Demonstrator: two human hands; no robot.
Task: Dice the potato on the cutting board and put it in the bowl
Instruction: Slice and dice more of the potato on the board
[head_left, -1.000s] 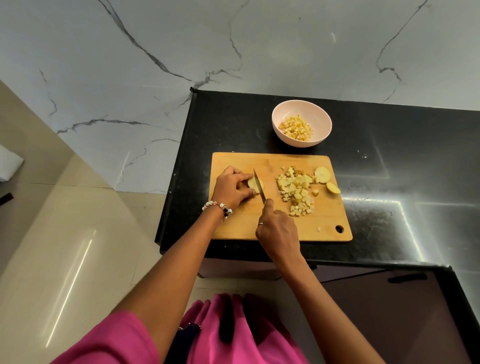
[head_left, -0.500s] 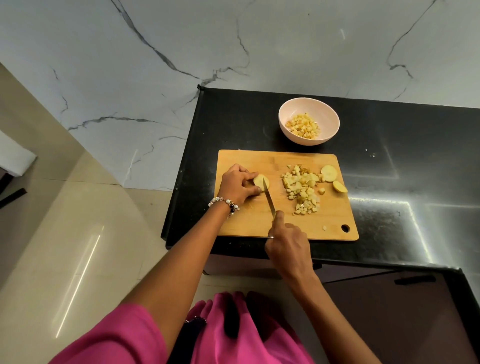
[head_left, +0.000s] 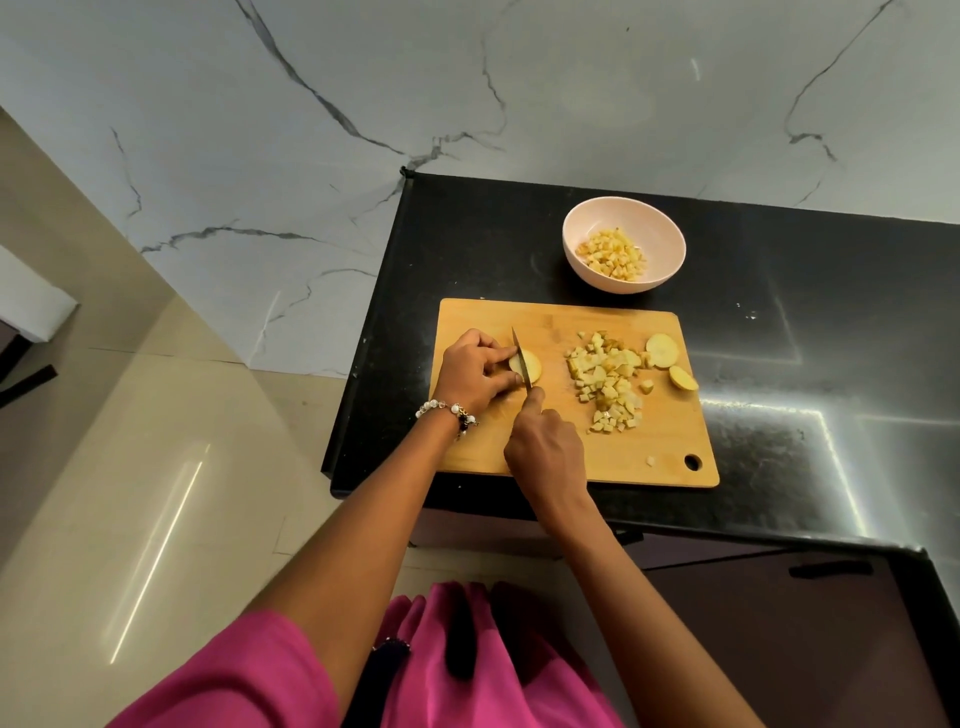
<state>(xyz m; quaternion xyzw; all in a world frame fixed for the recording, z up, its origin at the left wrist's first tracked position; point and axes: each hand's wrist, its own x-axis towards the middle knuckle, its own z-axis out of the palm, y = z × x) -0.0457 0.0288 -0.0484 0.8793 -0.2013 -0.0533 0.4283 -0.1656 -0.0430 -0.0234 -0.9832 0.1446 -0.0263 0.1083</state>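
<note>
A wooden cutting board (head_left: 561, 441) lies on the black counter. My left hand (head_left: 475, 371) pinches a potato slice (head_left: 532, 365) flat on the board's left part. My right hand (head_left: 545, 452) grips a knife (head_left: 521, 358), index finger along the spine; the blade lies across the slice beside my left fingertips. A heap of diced potato (head_left: 608, 382) sits mid-board, with two uncut slices (head_left: 662, 351) at its right. Behind the board stands a pink bowl (head_left: 579, 228) holding diced potato (head_left: 615, 254).
The black counter (head_left: 779, 364) ends at its left edge close to the board, with tiled floor (head_left: 130, 467) below. A marble wall (head_left: 363, 130) rises behind. A stray potato cube (head_left: 649, 460) lies near the board's hanging hole (head_left: 692, 461).
The knife, drawn back toward me half a second ago, has pushed forward again across the slice. My left hand keeps holding the slice in the same spot.
</note>
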